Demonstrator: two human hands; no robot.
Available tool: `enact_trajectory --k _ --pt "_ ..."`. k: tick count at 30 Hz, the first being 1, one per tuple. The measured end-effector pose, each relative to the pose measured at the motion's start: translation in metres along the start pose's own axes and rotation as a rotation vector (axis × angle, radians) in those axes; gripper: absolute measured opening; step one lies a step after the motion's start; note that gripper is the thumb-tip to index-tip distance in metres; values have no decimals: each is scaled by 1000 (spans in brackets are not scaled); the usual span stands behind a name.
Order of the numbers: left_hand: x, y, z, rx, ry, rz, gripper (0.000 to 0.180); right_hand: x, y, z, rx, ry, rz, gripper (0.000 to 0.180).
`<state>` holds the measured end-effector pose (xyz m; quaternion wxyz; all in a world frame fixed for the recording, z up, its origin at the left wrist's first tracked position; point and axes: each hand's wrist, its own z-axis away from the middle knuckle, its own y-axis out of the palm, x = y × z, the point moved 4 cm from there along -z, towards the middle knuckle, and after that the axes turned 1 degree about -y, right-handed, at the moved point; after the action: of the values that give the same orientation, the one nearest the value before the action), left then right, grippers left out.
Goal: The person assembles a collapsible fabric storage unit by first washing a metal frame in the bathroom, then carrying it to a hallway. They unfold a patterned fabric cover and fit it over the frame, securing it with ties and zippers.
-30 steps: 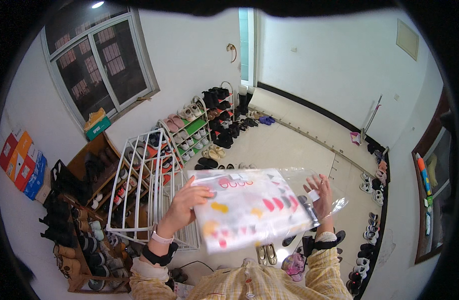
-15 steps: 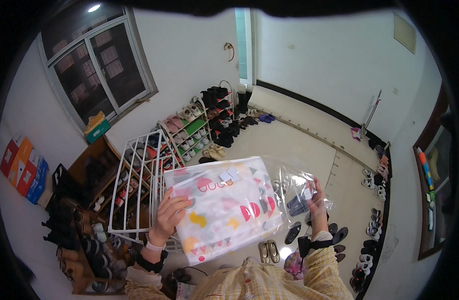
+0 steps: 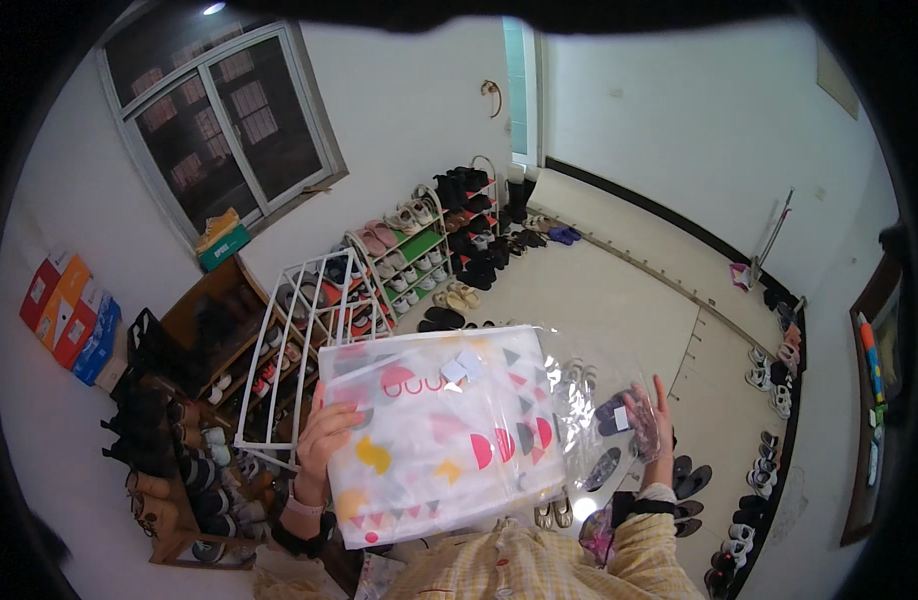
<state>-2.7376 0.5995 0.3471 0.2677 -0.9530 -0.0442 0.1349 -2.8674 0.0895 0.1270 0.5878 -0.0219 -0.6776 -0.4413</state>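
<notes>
In front of me is a folded white cloth (image 3: 449,440) printed with pink, yellow and grey shapes. My left hand (image 3: 324,440) is closed on its left edge, thumb hidden. Two small white paper labels (image 3: 462,367) lie on its top face. A clear plastic bag (image 3: 589,405) reaches out from the cloth's right side; how far it covers the cloth I cannot tell. The bag's loose end is gathered in my right hand (image 3: 656,425), with one finger stretched up and the others bent on the film.
A white metal frame (image 3: 304,350) stands left of the cloth. Beyond it are shoe racks (image 3: 414,245) full of shoes. A wooden shoe cabinet (image 3: 194,325) and stacked shoe boxes (image 3: 69,325) are at left. More shoes (image 3: 759,465) line the right wall.
The room has shifted rightward in view, while the cloth tilts less and sits slightly left. My right hand has changed its hold on the plastic, one finger now lifted.
</notes>
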Motion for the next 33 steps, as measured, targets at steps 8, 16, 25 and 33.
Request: enact_trajectory --k 8,16,25,33 --pt "-11 9 35 -11 -59 -45 12 86 61 0 40 -421 1196 44" --pt "-34 60 41 130 -42 -160 10 -10 270 82 813 -686 1240 63" --pt "-47 46 83 101 -234 -292 8 -106 257 68 1067 -605 1210 36" --pt "-105 54 158 -14 -785 -419 7 -201 258 51 1569 -530 1175 24"
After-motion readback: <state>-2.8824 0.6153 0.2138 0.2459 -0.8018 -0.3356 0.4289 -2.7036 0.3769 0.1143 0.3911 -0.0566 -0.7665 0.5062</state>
